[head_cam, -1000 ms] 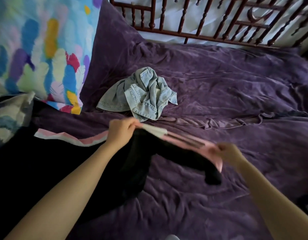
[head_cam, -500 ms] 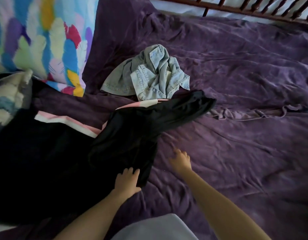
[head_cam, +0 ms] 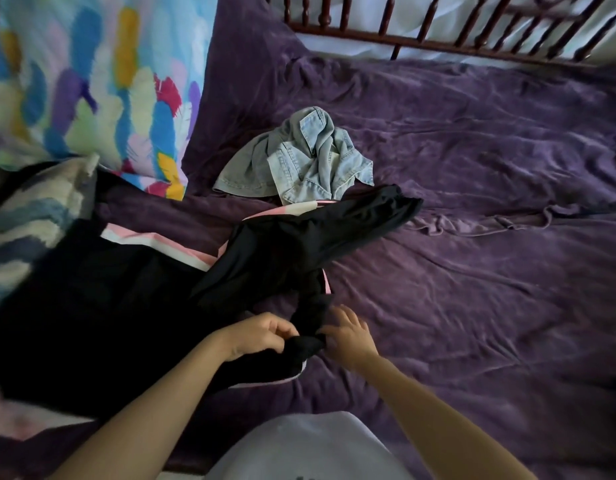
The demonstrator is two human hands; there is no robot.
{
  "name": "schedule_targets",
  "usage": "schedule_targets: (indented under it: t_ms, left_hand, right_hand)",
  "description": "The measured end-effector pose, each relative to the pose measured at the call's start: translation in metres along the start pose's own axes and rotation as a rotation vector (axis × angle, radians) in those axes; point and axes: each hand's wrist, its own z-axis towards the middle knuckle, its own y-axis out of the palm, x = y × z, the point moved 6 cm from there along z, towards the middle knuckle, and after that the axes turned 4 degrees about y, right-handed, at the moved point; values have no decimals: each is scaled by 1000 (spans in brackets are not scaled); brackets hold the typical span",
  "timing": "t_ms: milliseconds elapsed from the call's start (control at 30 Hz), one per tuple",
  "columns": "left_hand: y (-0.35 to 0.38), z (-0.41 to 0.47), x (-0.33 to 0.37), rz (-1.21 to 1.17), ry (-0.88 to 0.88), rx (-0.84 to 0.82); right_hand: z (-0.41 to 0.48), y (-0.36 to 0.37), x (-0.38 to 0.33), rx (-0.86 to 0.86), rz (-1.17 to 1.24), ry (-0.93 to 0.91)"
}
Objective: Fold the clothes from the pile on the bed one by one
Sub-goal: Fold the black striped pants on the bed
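A black garment with pink and white stripes (head_cam: 286,251) lies spread across the purple bed, one leg stretched toward the upper right. Near its lower edge my left hand (head_cam: 261,336) pinches a bunched black fold. My right hand (head_cam: 350,336) grips the same fold from the right side. A crumpled light denim garment (head_cam: 303,161) sits behind the black one, apart from both hands.
The purple duvet (head_cam: 473,271) covers the bed, wrinkled, with a ridge running right. A feather-print pillow (head_cam: 92,81) and a zigzag cushion (head_cam: 29,216) lie at the left. A dark wooden railing (head_cam: 438,32) borders the far side.
Both hands came together from flat on the bed and took hold of the black garment's near fold. The camera tilted up, showing the railing again.
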Motion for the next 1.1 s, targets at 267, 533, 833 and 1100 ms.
schedule_targets:
  t_ms: [267, 533, 833, 1100]
  left_hand:
    - [-10, -27, 5, -183, 120, 361]
    - [-10, -18, 8, 393, 117, 857]
    - [37, -31, -113, 855, -532, 426]
    - [61, -42, -124, 1135, -523, 574]
  right_hand:
    - [-56, -71, 57, 114, 691, 193]
    - [-78, -136, 104, -24, 119, 295]
    - [-99, -26, 164, 77, 216, 674]
    - [-154, 69, 239, -63, 370, 885]
